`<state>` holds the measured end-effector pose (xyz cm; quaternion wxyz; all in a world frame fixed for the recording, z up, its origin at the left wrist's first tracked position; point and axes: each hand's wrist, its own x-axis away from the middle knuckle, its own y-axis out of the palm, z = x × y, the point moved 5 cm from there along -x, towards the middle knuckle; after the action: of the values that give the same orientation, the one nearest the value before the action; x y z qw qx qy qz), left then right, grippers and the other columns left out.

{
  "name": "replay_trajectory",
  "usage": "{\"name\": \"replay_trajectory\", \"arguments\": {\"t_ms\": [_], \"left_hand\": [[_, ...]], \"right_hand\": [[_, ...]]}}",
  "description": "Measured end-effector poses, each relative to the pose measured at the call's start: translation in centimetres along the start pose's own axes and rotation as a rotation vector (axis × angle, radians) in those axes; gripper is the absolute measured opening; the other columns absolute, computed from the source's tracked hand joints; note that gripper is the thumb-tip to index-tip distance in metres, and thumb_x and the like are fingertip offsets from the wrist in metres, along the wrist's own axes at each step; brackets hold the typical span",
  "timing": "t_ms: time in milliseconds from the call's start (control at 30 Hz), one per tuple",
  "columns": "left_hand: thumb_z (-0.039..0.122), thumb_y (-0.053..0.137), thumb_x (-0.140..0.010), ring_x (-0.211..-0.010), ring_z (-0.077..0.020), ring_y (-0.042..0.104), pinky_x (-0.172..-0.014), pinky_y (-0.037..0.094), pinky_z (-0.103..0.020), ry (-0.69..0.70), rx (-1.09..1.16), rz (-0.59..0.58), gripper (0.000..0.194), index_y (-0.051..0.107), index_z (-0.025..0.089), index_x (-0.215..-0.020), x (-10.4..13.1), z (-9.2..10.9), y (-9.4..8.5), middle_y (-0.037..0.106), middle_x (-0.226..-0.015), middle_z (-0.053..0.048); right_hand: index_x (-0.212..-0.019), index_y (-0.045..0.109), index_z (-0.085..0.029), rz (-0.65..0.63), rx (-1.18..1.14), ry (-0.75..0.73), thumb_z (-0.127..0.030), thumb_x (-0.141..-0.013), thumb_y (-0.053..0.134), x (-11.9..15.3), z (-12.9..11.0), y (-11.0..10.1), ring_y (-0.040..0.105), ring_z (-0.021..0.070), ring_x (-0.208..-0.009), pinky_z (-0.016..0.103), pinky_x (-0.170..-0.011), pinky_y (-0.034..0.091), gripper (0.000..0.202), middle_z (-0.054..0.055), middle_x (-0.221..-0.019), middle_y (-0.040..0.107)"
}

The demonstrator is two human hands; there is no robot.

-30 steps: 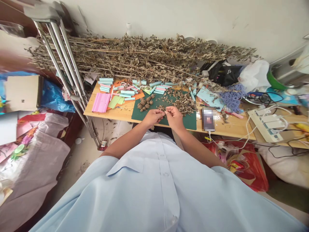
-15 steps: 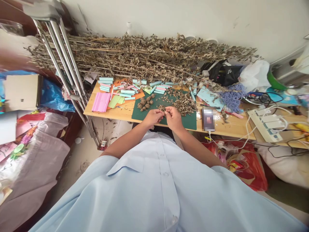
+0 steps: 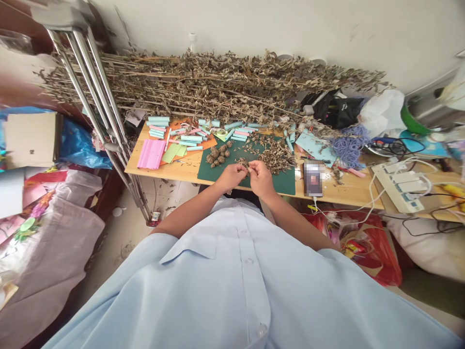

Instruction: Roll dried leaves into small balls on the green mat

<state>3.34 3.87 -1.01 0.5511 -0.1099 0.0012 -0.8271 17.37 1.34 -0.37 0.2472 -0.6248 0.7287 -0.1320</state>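
Over the front of a dark green mat (image 3: pixel 284 186), my left hand (image 3: pixel 232 176) and my right hand (image 3: pixel 260 178) meet almost fingertip to fingertip. Both are closed in a pinch; whatever sits between the fingers is too small to make out, though dry leaf bits lie right behind them. A heap of crumbled dried leaves (image 3: pixel 276 156) covers the mat's right part, just beyond my right hand. Several brown leaf balls (image 3: pixel 218 154) are clustered on its left part, beyond my left hand.
Dried leafy stalks (image 3: pixel 218 82) lie along the wall. Rolled blue paper tubes (image 3: pixel 192 139) and pink paper (image 3: pixel 151 153) are at left. To the right are a phone (image 3: pixel 313 179), purple yarn (image 3: pixel 349 145) and a power strip (image 3: pixel 397 189). Metal crutches (image 3: pixel 98 87) lean at the left.
My fingertips have shifted slightly, and a small gap now shows between the two hands. The leaf balls and the leaf heap look the same.
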Motion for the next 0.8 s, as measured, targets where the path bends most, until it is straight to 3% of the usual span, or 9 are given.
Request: {"name": "replay_trajectory", "arguments": {"t_ms": [267, 500, 800], "left_hand": [[0.027, 0.061, -0.077, -0.049, -0.0075, 0.042, -0.049, 0.029, -0.021, -0.075, 0.099, 0.014, 0.013, 0.064, 0.015, -0.081, 0.0, -0.7, -0.2, 0.052, -0.056, 0.004], [0.019, 0.069, -0.075, -0.047, -0.0062, 0.043, -0.049, 0.029, -0.020, -0.108, 0.312, -0.012, 0.019, 0.061, 0.016, -0.091, -0.4, -1.1, -0.8, 0.051, -0.057, 0.005], [0.014, 0.066, -0.073, -0.053, -0.0062, 0.050, -0.052, 0.035, -0.021, -0.053, 0.328, -0.031, 0.064, 0.052, 0.014, -0.135, 0.0, -0.4, -1.0, 0.060, -0.080, 0.001]], "right_hand": [[-0.108, 0.063, -0.021, 0.036, -0.086, 0.047, -0.033, -0.089, 0.057, -0.6, 1.0, -0.9, 0.069, 0.0226, -0.091, 0.040, -0.087, 0.054, 0.023, 0.008, -0.099, 0.072], [-0.094, 0.068, -0.023, -0.326, -0.019, 0.059, -0.030, -0.084, 0.059, 1.1, 0.4, -0.2, 0.065, 0.0191, -0.078, 0.035, -0.077, 0.052, 0.015, 0.002, -0.088, 0.073], [-0.089, 0.074, -0.023, -0.607, 0.016, 0.010, -0.025, -0.081, 0.065, 2.9, 0.9, 1.7, 0.067, 0.0180, -0.073, 0.031, -0.072, 0.051, 0.012, 0.001, -0.082, 0.076]]}}
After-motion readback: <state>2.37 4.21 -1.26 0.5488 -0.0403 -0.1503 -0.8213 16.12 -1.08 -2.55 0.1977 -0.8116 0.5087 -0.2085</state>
